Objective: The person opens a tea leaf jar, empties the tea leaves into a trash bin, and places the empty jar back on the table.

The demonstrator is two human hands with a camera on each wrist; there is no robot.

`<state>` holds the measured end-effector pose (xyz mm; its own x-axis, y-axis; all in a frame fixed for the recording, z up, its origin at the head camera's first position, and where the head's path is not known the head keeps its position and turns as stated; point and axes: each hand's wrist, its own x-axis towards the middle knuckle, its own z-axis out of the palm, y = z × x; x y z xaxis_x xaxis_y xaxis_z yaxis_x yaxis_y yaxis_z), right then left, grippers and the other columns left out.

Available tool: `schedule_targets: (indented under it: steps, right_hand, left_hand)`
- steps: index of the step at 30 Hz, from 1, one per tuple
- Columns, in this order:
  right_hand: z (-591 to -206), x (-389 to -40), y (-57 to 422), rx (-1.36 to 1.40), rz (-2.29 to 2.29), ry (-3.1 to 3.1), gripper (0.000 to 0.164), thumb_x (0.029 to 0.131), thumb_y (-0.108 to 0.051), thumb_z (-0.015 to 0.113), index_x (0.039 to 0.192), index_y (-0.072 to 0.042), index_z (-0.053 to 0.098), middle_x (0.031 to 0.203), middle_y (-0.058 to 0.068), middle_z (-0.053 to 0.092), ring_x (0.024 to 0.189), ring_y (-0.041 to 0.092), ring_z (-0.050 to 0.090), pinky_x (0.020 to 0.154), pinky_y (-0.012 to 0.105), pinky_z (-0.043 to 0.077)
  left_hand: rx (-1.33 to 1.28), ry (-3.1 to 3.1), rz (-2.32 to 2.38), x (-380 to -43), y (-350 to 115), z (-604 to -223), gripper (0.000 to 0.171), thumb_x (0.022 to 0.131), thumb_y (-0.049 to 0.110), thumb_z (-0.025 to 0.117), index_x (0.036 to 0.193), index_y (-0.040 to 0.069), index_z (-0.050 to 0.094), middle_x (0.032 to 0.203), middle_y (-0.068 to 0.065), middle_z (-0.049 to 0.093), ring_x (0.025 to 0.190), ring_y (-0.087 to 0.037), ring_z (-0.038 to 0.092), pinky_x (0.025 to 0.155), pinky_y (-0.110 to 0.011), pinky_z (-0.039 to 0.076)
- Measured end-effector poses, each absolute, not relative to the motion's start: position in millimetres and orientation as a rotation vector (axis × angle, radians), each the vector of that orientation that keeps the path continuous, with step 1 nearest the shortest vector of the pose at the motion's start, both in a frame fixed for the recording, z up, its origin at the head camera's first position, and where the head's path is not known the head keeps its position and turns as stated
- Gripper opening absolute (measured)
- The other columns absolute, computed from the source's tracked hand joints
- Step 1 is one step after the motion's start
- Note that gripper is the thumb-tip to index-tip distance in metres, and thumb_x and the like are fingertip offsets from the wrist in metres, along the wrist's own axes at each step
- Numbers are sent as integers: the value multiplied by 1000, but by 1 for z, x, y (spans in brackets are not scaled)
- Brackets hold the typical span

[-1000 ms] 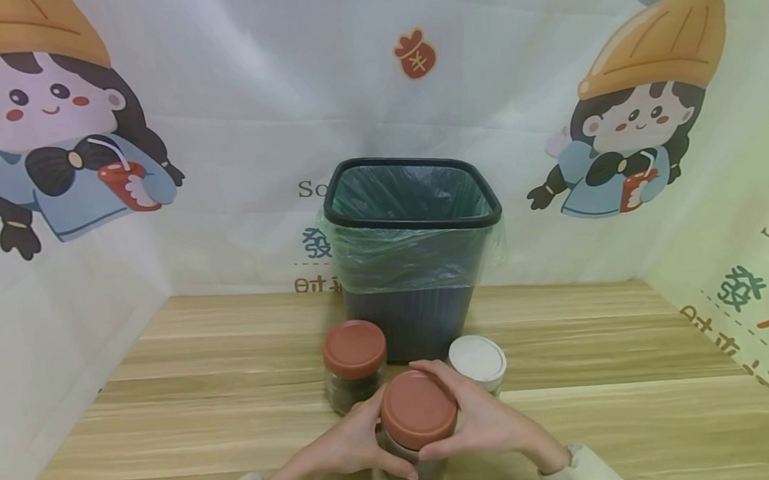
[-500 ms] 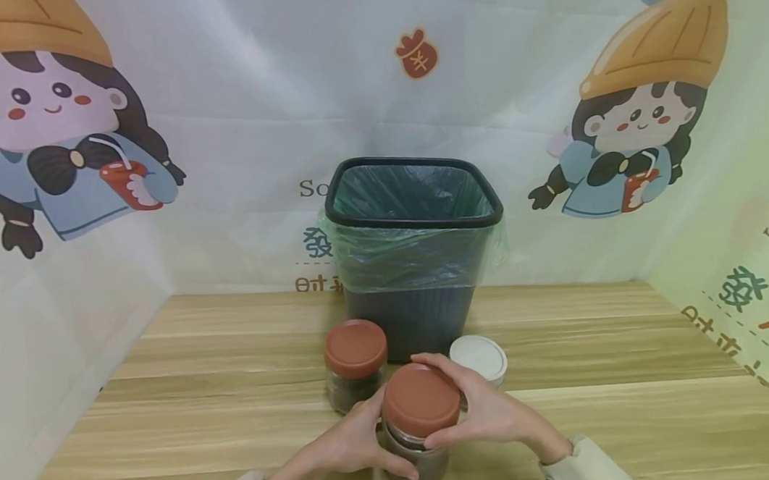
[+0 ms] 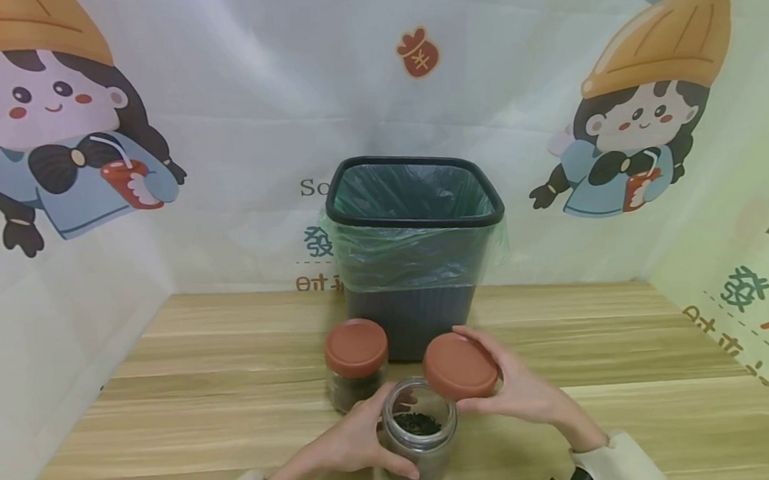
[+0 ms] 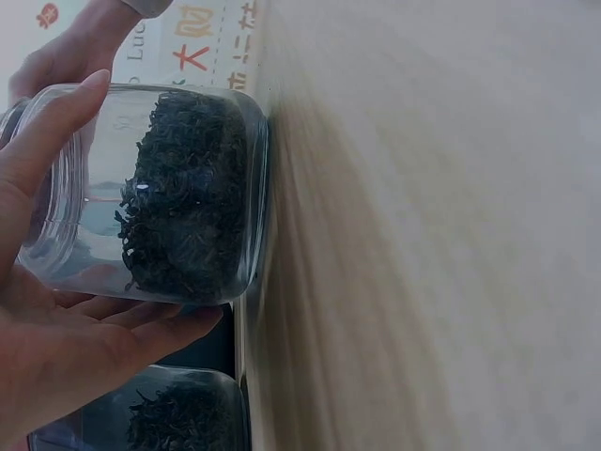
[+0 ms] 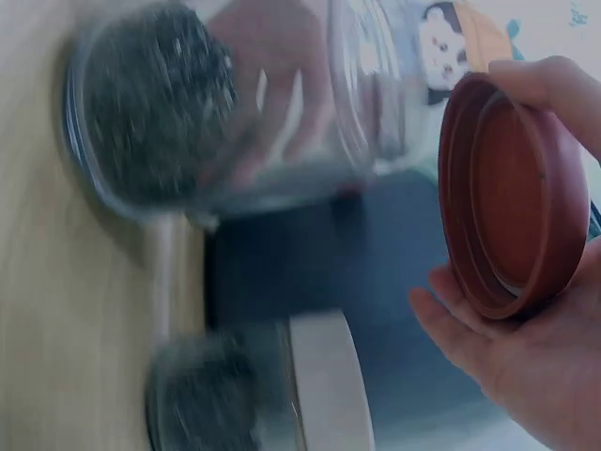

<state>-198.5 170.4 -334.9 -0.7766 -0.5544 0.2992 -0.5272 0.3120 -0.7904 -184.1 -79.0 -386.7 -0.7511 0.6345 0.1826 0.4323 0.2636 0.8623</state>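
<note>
In the head view my left hand (image 3: 358,436) grips an uncapped glass jar (image 3: 429,461) standing on the table. Dark dried leaves (image 4: 192,197), like loose tea, fill part of it in the left wrist view. My right hand (image 3: 523,388) holds the red-brown lid (image 3: 460,366) above and right of the jar mouth, apart from it. The lid's hollow underside shows in the right wrist view. Behind and left stands another jar with a red-brown lid (image 3: 356,349). A jar with a white lid (image 5: 331,383) appears in the right wrist view; in the head view the lid and hand hide it.
A dark bin (image 3: 411,318) lined with a green plastic bag (image 3: 411,257) stands behind the jars. Wood-grain table (image 3: 223,393) extends to both sides. Printed cloth walls (image 3: 242,131) enclose the back and sides.
My right hand has lifted the red-brown lid off the jar and carried it up and to the right, uncovering the jar mouth. My left hand keeps its grip in place.
</note>
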Motion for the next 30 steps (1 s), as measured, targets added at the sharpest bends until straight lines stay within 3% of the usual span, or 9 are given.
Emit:
schedule_targets:
  steps: [5, 17, 22, 30]
  right_hand:
    - [-330, -204, 190, -774, -1516, 2727, 81, 71, -14, 74, 136, -4, 27, 127, 19, 43, 109, 31, 47, 86, 39, 44]
    - [-346, -225, 237, -355, -1358, 2996, 85, 77, -24, 69, 136, 7, 17, 127, 29, 36, 107, 40, 45, 82, 48, 44]
    - [-357, -231, 246, -294, -1242, 3086, 86, 74, -24, 70, 131, 16, 20, 120, 34, 38, 102, 43, 47, 80, 50, 44]
    - [-381, -241, 247, -358, -1039, 3142, 87, 64, -22, 79, 120, 23, 30, 104, 33, 49, 87, 37, 54, 71, 44, 48]
  left_hand:
    - [992, 2371, 1467, -184, -79, -387, 82, 58, 21, 83, 125, 5, 38, 119, -8, 54, 110, -24, 51, 91, -26, 40]
    - [1002, 2389, 1453, -182, -79, -387, 82, 58, 23, 83, 124, 5, 39, 119, -10, 53, 110, -24, 50, 93, -26, 39]
    - [1006, 2397, 1445, -183, -80, -388, 81, 59, 24, 83, 124, 5, 39, 119, -11, 54, 109, -23, 51, 93, -26, 39]
    - [1017, 2405, 1441, -183, -80, -388, 79, 59, 24, 83, 123, 7, 40, 118, -12, 54, 109, -23, 51, 93, -27, 39]
